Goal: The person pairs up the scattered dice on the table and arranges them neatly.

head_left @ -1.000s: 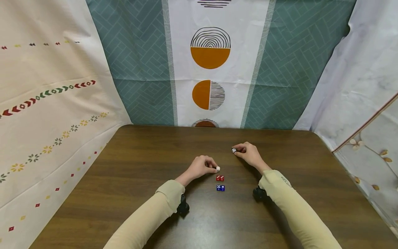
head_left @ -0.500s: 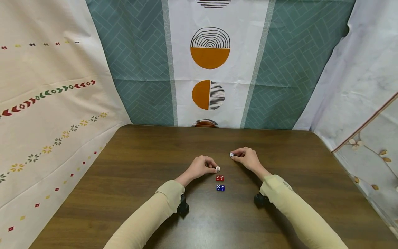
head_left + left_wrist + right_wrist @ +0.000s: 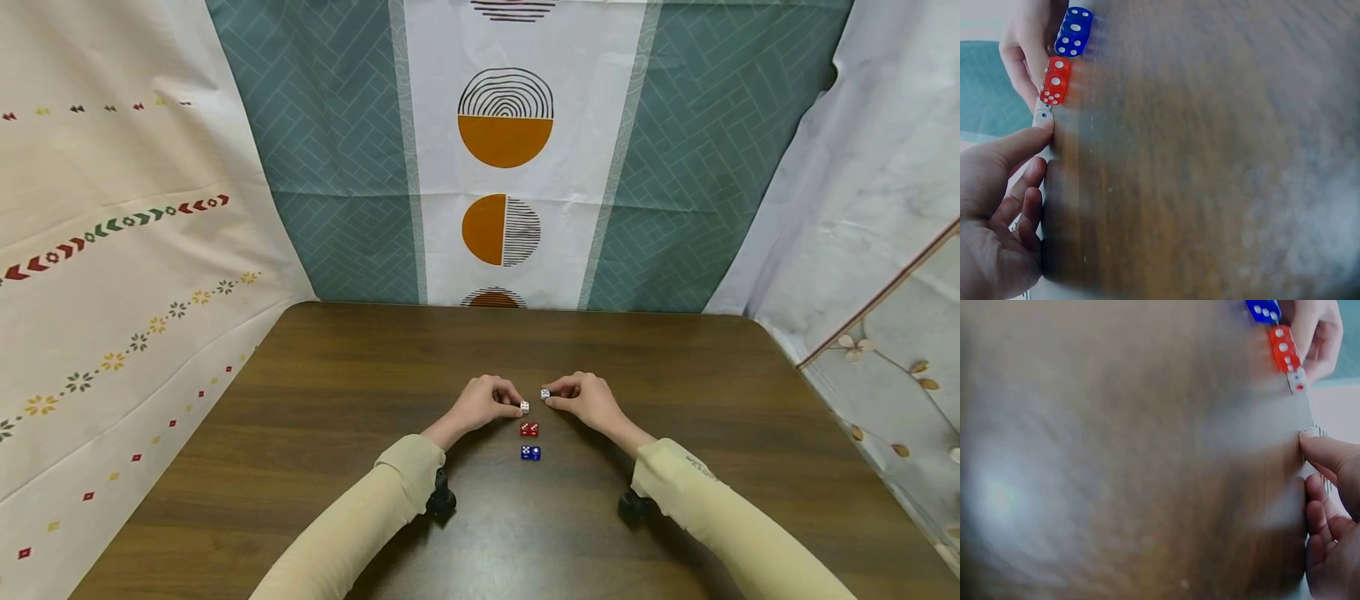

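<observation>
Between the thumb and index finger of my left hand (image 3: 478, 403) is a white die (image 3: 524, 407), resting on the table. My right hand (image 3: 589, 403) pinches a second white die (image 3: 545, 394) a small gap to the right and slightly farther back. Just in front of the left white die lies a pair of red dice (image 3: 529, 429), side by side. A pair of blue dice (image 3: 531, 453) sits nearer still, apart from the red pair in the head view. In the right wrist view the right hand's white die (image 3: 1311, 431) is mostly hidden by the thumb.
Everything lies on a dark brown wooden table (image 3: 360, 358). A patterned green and white curtain (image 3: 337, 167) hangs behind its far edge, with light cloths on both sides. A black wrist camera (image 3: 441, 497) is strapped under the left sleeve, another under the right.
My right hand has moved left and nearer with its white die, closing most of the distance to the other white die. The left hand and the coloured dice have stayed in place.
</observation>
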### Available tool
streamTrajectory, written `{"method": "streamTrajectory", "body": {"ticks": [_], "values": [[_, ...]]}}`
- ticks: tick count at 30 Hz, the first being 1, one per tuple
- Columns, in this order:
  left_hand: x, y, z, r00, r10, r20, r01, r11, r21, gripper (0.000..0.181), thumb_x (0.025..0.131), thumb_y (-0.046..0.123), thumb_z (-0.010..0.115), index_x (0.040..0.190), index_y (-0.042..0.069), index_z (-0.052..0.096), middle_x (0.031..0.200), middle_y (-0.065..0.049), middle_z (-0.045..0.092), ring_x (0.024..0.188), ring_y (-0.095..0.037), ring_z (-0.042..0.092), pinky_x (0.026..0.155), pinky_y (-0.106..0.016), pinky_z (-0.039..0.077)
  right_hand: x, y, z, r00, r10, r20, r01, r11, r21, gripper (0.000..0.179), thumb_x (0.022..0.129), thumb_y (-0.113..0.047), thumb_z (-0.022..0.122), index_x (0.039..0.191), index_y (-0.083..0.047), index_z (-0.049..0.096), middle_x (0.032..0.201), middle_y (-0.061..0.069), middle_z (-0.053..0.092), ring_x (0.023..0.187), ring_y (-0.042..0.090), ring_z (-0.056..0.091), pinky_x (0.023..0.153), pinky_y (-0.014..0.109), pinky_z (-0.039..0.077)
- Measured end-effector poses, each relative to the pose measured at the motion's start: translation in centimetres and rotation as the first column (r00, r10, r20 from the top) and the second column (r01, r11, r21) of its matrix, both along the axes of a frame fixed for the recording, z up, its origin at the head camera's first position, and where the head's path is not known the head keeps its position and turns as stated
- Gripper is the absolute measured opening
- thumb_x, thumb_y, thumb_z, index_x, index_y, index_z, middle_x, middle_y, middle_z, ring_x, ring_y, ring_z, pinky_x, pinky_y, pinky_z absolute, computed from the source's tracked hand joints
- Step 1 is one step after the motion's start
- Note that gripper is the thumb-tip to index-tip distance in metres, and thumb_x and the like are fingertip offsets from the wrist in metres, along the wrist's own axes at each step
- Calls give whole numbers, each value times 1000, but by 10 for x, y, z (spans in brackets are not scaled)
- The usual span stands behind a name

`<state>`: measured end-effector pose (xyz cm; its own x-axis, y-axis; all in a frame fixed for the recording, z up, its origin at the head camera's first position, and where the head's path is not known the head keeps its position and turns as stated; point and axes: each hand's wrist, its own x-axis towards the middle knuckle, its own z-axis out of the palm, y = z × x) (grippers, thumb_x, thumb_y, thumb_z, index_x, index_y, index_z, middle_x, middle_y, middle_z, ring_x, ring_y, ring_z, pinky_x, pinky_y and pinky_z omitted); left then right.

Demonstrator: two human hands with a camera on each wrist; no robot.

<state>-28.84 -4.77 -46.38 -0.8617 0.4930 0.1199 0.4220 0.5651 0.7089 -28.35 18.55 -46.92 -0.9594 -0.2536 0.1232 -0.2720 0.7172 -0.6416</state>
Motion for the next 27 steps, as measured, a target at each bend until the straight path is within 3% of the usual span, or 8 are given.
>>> {"method": "streamTrajectory", "body": {"ticks": [6, 13, 27], "values": [[-1, 2, -2, 999, 29, 22, -29, 999, -22, 8, 83, 16, 80, 89, 13, 78, 76, -1, 66, 66, -8, 52, 62, -20, 41, 7, -7, 1, 1000, 25, -17, -25, 999, 21, 20, 83, -26, 79, 102, -19, 79, 79, -1, 64, 71, 9, 53, 62, 25, 43], [-2, 4, -4, 998, 49, 25, -48, 998, -31, 8, 82, 17, 81, 89, 14, 78, 77, -1, 66, 66, -7, 51, 61, -19, 40, 14, -14, 3, 999, 40, 18, -40, 999, 11, 19, 83, -25, 80, 101, -20, 79, 80, -1, 64, 70, 10, 53, 61, 26, 42], [-1, 4, -3, 998, 53, 24, -52, 998, -23, 9, 82, 16, 81, 90, 14, 78, 78, -2, 67, 65, -6, 51, 60, -19, 40, 16, -16, -3, 999, 18, -39, -17, 999, 35, 18, 82, -28, 81, 100, -23, 80, 78, -4, 64, 69, 7, 53, 64, 26, 41]]}}
